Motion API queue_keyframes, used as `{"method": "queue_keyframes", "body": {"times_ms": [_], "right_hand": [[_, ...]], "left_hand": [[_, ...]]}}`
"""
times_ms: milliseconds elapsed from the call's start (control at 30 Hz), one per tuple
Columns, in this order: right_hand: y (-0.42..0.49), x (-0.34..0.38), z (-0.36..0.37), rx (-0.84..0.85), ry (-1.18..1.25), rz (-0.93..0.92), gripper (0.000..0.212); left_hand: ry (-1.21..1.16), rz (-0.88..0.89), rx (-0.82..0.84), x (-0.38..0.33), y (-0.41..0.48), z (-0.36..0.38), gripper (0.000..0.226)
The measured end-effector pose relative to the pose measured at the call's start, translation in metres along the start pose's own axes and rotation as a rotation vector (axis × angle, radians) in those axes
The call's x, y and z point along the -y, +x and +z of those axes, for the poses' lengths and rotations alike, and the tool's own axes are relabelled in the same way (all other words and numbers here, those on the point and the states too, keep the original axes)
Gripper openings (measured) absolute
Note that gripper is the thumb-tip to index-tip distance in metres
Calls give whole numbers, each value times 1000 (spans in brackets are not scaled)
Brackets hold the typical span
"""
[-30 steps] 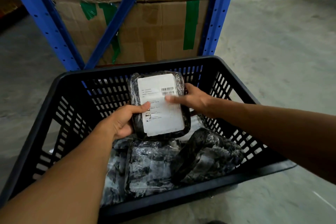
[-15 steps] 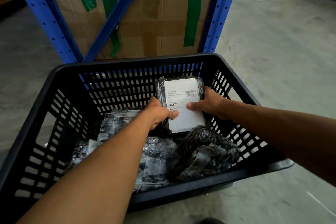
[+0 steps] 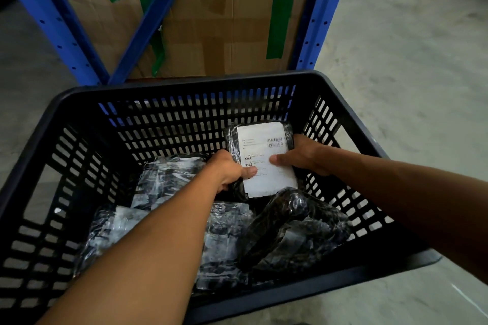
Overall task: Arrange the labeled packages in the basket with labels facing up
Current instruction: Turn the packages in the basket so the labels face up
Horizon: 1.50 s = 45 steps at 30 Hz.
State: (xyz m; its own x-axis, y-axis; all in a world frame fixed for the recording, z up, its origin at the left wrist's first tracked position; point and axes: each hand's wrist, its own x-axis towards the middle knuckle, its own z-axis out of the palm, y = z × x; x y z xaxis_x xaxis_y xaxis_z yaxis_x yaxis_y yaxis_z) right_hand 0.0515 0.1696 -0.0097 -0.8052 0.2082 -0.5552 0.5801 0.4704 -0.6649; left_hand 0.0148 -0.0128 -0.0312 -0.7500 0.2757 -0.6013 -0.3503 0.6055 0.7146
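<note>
A black slotted plastic basket [image 3: 184, 111] stands on the floor. Both hands hold a black plastic-wrapped package with a white barcode label [image 3: 264, 158] facing up, at the basket's far right corner, leaning against the back wall. My left hand [image 3: 229, 169] grips its left edge, thumb on the label. My right hand [image 3: 301, 155] grips its right edge, thumb on the label too. Several other black shiny wrapped packages [image 3: 290, 229] lie jumbled on the basket floor beneath my arms; their labels are not visible.
A blue metal rack [image 3: 314, 21] with diagonal braces stands just behind the basket, holding large cardboard boxes [image 3: 227, 24] patched with green tape. Grey concrete floor [image 3: 409, 60] stretches to the right and left.
The labelled package has gone from the basket's middle, held high, down and right into the far right corner. Both hands moved with it and keep their grip.
</note>
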Motion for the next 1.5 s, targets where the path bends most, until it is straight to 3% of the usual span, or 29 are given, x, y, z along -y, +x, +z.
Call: {"method": "queue_keyframes", "body": {"times_ms": [367,633,800,967,1033,1133,1233,1333,1433,1500], "right_hand": [[4,5,2,-35,-100,92,55],[11,9,2,-1,-89,122,57],[16,8,0,31,-18,152,47],[16,15,2,47,-52,191,58],[12,21,3,29,-158,193,61],[2,35,8,-97,-603,113,57],[-5,59,21,-310,-799,-135,12],[-6,93,56,-362,-617,-245,30],[-4,116,105,-156,-279,-155,27],[1,118,136,15,-179,-92,24]], "left_hand": [[193,-60,-55,-11,-9,2,77],[207,-72,-43,-14,-4,2,74],[208,-96,2,-16,3,4,64],[187,-104,-16,-16,4,7,64],[198,-88,-47,-13,-1,7,66],[244,-42,-75,-8,-6,0,63],[226,-65,-171,-2,-10,-28,50],[259,-78,-372,11,-13,-76,29],[365,-129,-526,35,-21,-122,38],[385,-172,-527,54,-25,-142,49]]}}
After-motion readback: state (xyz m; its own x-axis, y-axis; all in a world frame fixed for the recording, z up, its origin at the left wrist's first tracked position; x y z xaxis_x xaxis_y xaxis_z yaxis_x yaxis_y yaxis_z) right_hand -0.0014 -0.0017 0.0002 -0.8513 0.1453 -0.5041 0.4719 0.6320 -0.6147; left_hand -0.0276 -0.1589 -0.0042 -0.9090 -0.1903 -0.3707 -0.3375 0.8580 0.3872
